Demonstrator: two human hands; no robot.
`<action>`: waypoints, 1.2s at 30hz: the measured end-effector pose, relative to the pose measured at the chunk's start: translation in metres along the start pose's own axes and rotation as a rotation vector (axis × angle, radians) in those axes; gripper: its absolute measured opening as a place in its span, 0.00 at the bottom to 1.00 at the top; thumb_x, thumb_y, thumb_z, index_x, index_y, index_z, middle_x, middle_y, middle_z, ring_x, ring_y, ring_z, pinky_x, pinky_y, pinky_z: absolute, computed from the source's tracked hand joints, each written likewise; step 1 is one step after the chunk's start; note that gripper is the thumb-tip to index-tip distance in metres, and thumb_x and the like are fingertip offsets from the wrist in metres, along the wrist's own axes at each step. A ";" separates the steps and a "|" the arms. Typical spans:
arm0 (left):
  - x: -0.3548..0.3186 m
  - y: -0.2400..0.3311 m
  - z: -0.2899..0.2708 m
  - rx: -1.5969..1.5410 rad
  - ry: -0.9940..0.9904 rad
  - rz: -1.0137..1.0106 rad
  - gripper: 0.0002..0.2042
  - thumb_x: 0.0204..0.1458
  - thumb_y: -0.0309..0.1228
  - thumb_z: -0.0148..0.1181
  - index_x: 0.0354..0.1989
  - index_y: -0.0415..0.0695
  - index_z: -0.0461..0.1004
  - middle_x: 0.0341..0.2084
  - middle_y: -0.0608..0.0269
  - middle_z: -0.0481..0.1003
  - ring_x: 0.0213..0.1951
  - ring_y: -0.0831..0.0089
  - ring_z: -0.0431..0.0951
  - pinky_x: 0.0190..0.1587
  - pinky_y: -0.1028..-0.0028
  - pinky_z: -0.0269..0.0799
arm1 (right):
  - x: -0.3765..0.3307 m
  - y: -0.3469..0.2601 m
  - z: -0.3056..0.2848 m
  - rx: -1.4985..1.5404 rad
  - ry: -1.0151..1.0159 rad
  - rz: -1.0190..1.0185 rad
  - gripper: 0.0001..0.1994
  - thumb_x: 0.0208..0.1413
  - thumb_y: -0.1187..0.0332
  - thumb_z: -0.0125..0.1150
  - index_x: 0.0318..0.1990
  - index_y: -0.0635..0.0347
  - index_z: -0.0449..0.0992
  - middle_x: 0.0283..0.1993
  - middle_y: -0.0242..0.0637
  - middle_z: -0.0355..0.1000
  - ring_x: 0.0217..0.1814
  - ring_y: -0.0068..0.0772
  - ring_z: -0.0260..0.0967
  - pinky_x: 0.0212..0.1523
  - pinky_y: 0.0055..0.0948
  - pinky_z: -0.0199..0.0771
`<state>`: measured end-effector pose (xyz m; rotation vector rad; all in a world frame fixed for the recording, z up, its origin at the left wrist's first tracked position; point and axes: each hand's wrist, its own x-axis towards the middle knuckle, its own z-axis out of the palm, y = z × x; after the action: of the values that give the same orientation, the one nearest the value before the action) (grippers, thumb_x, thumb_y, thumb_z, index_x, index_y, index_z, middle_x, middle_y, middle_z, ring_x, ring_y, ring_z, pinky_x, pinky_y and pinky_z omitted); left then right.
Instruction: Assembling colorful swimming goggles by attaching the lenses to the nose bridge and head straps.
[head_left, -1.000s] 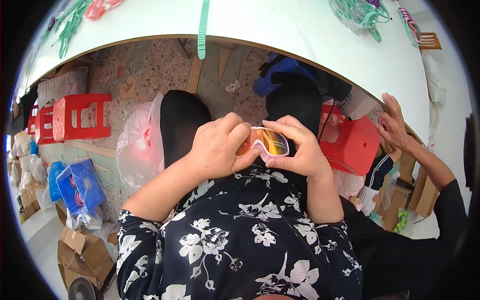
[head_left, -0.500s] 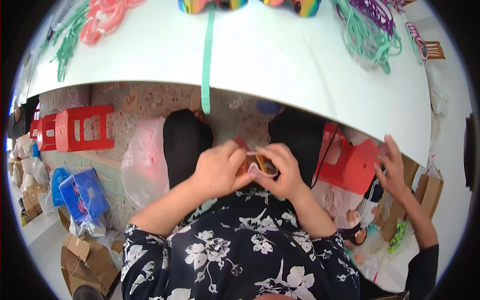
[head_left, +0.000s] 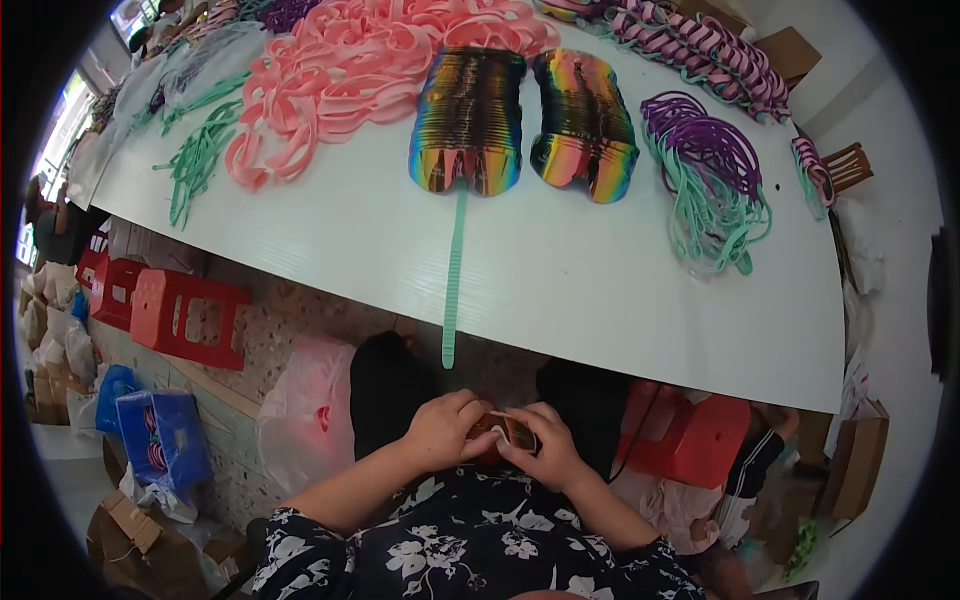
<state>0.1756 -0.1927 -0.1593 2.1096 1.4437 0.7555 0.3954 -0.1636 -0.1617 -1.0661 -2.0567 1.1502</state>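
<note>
Low over my lap, just in front of the table edge, both hands hold one goggle piece [head_left: 517, 433]. It has an orange-brown lens and a pale pinkish rim, partly hidden by my fingers. My left hand [head_left: 440, 432] grips its left end, thumb toward the middle. My right hand [head_left: 548, 450] pinches the other end, thumb near the nose notch. On the table ahead are two stacks of rainbow mirrored goggle lenses, a longer left stack [head_left: 465, 115] and a right stack [head_left: 587, 120]. A ribbed mint-green strap [head_left: 454, 275] runs from the left stack and hangs over the edge.
A heap of pink straps [head_left: 340, 75] lies at the table's back left, beside a green strap bundle [head_left: 205, 150]. Purple-and-green straps [head_left: 705, 190] lie at right, below rows of pink-and-purple goggles [head_left: 700, 60]. Red stools [head_left: 190, 312], a blue bin [head_left: 165, 440] and a pinkish plastic bag [head_left: 312, 410] surround me.
My view has tilted up, bringing more of the table and both lens stacks into sight. Both hands keep hold of the goggle piece. Another person's raised hand at right is gone from its place.
</note>
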 end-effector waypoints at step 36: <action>-0.006 0.043 0.056 -1.729 0.257 -0.681 0.12 0.61 0.27 0.58 0.52 0.38 0.70 0.45 0.58 0.76 0.48 0.68 0.78 0.52 0.67 0.75 | -0.022 -0.031 0.004 -0.082 0.325 -0.057 0.24 0.49 0.60 0.75 0.52 0.61 0.79 0.43 0.42 0.73 0.41 0.37 0.72 0.42 0.30 0.74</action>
<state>0.2411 -0.2164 -0.1737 0.2092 0.7863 1.2537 0.3929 -0.1941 -0.1384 -1.1424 -1.8761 0.8099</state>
